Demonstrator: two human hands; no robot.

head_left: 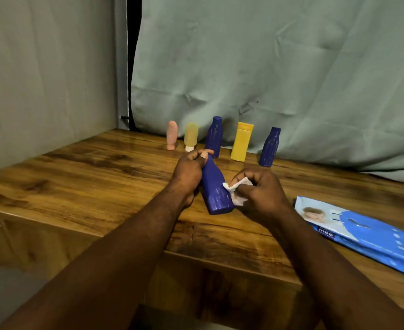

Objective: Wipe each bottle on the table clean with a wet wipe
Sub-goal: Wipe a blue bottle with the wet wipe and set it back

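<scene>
Head view: the wiping step is under way on one bottle. The left hand [189, 172] has its fingers curled round the cap end of the held blue bottle [216, 194], which slants over the middle of the table [101, 186] with its base toward the near edge. Whether the base touches the wood I cannot tell. The right hand [260, 189] pinches a crumpled white wet wipe [235, 191] between thumb and bent fingers and presses it against the bottle's lower right side.

Along the far edge, against the grey-green cloth backdrop [267, 67], five more stand in a row, left to right: a pink bottle [172, 135], an amber tube [191, 136] on its white cap, a middle blue bottle [214, 136], a yellow bottle [241, 145] and a right-hand blue bottle [270, 147]. Nothing shows which of these are already clean, so I would judge the task well short of its end.

The next move likely calls for the left hand to turn the bottle so that the wipe reaches the sides now hidden, then the neck — a firm hold matters, since wet plastic may slip.

At the right edge lies a flat blue pack of wipes [363, 234] with a baby's picture. Only "mee" can be read on it — the rest is too small. The bottles show no legible labels.
</scene>
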